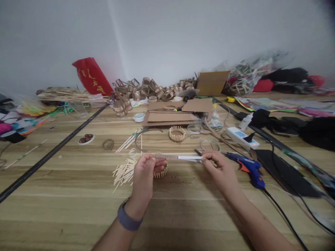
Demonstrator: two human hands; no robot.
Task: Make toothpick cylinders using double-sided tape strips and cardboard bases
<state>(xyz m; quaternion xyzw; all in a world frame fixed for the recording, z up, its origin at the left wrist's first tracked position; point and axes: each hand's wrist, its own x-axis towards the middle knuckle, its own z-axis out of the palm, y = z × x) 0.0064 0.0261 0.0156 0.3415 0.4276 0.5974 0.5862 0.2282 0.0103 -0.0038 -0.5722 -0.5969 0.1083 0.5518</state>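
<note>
Between my hands stretches a thin strip (190,158), see-through on the left and white on the right, with a second narrow edge splitting from it near the right end. The left end is pinched by the thumb and finger of my left hand (144,170), which wears a dark wristband. My right hand (220,168) pinches the white end. Behind and below my left fingers, partly hidden, stands a small round fence of short sticks (162,172). A loose pile of cut sticks (124,173) lies just left of that hand. Another stick-fenced ring (177,134) sits farther back.
At right lie a blue glue gun (248,167) with its cord, a white power strip (242,137) and a black sheet (285,172). Cardboard pieces (171,118) and many small stick-and-cardboard pieces (159,89) are at the back. A bowl of brown balls (86,139) stands left.
</note>
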